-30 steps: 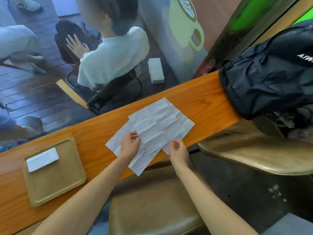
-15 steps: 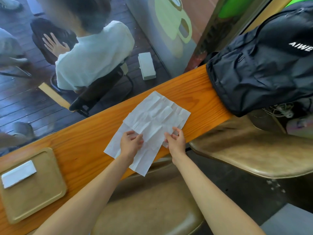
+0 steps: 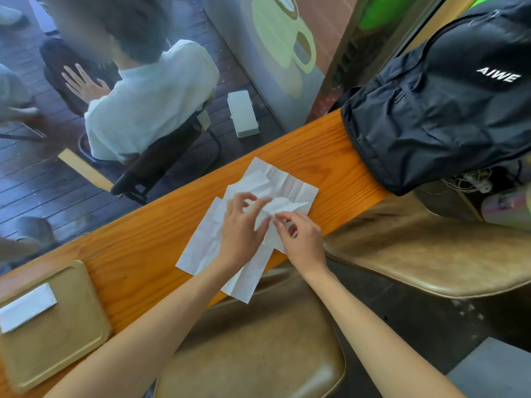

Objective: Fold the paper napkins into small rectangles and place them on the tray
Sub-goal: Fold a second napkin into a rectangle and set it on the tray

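Note:
Two creased white paper napkins overlap on the orange wooden counter (image 3: 138, 239). The top napkin (image 3: 281, 185) is crumpled upward near its middle, where my left hand (image 3: 241, 225) and my right hand (image 3: 301, 239) both pinch its near edge. Under it lies the bottom napkin (image 3: 201, 248), flat, with a corner hanging over the counter's near edge. At the far left stands a tan tray (image 3: 71, 320), holding one napkin folded into a small rectangle (image 3: 27, 307).
A black backpack (image 3: 445, 110) fills the counter's right end. Tan padded stools (image 3: 258, 349) stand below the counter. Behind the glass ahead, a person in a white shirt (image 3: 149, 101) sits on a chair.
Both hands moved up the top napkin from its near corners toward the middle and drew its near edge up, so the paper is now bunched. The camera view shifted right.

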